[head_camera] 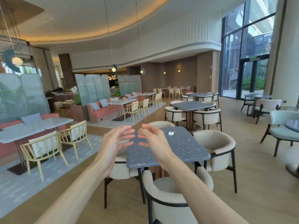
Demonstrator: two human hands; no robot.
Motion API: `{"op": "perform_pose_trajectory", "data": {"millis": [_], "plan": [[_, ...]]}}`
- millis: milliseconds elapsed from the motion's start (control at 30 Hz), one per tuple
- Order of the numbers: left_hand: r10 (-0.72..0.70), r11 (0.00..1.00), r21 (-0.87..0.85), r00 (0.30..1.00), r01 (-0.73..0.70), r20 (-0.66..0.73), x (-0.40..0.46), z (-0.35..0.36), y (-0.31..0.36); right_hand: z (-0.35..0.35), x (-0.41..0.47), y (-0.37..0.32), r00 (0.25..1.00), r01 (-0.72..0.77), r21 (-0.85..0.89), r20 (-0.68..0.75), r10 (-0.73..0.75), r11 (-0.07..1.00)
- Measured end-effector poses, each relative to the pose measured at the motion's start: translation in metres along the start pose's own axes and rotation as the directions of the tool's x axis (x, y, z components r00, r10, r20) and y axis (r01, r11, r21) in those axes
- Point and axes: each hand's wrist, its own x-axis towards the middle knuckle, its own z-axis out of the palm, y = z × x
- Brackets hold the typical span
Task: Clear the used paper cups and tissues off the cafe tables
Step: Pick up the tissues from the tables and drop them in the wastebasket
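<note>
A crumpled white tissue (170, 133) lies near the far end of a dark blue speckled cafe table (174, 149) straight ahead. My left hand (115, 139) and my right hand (152, 137) are raised in front of me above the near part of that table, palms facing each other, fingers loosely curved, holding nothing. The tissue sits just right of my right hand. Far back on a white table (121, 101) by the pink bench stand small red cups (123, 98), too small to tell more.
Cream round-backed armchairs (171, 196) ring the blue table, one directly before me. A white table with yellow spindle chairs (40, 147) stands at the left on a grey rug. More blue tables (193, 105) and chairs fill the right side. Wooden floor runs between them.
</note>
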Motion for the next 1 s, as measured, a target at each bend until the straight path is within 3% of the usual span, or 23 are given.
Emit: {"op": "perform_pose_trajectory", "data": {"millis": [267, 500, 600, 767, 1000], "plan": [[-0.077, 0.997, -0.009, 0.995, 0.076, -0.064, 0.153, -0.117, -0.078, 0.112, 0.174, 0.087, 0.999, -0.046, -0.019, 0.025, 0.047, 0.999], [-0.176, 0.98, -0.094, 0.984, 0.175, 0.003, 0.31, -0.208, -0.179, 0.188, 0.316, 0.186, 0.973, -0.11, -0.031, -0.205, 0.101, 0.994], [-0.249, 0.96, -0.116, 0.966, 0.256, 0.068, 0.379, -0.232, -0.207, 0.2, 0.371, 0.206, 0.939, -0.171, -0.011, -0.305, 0.16, 0.985], [-0.248, 0.947, -0.164, 0.953, 0.276, 0.171, 0.482, -0.244, -0.228, 0.208, 0.454, 0.217, 0.876, -0.171, -0.035, -0.463, 0.136, 0.985], [-0.289, 0.931, -0.155, 0.927, 0.33, 0.24, 0.595, -0.272, -0.291, 0.234, 0.58, 0.265, 0.848, -0.137, -0.01, -0.518, 0.112, 0.991]]}}
